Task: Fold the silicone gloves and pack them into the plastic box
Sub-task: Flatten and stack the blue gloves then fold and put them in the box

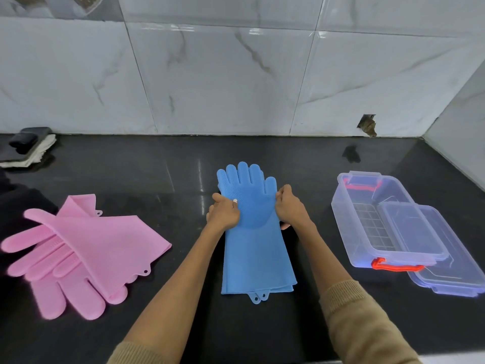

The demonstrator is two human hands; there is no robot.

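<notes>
Blue silicone bunches under both hands: the left hand (222, 212) and right hand (290, 206) each pinch an edge of the blue gloves (256, 232) at the palm, stacked flat mid-counter (183, 166). To fold well, I'd bring fingers over to cuffs evenly, pressing air out. Nubbed, floppy, cuffs toward the person. Pink gloves (78, 250) lie heaped left; the box (349, 222) sits open right, its lid (446, 258) beside it.

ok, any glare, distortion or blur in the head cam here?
Head view: wide-angle bowing curves the tile wall joints; bright streaks of glare on the glossy black counter behind the blue gloves; the clear plastic box shows purple fringing along its rims; centre sharp, no motion blur on either hand.
</notes>
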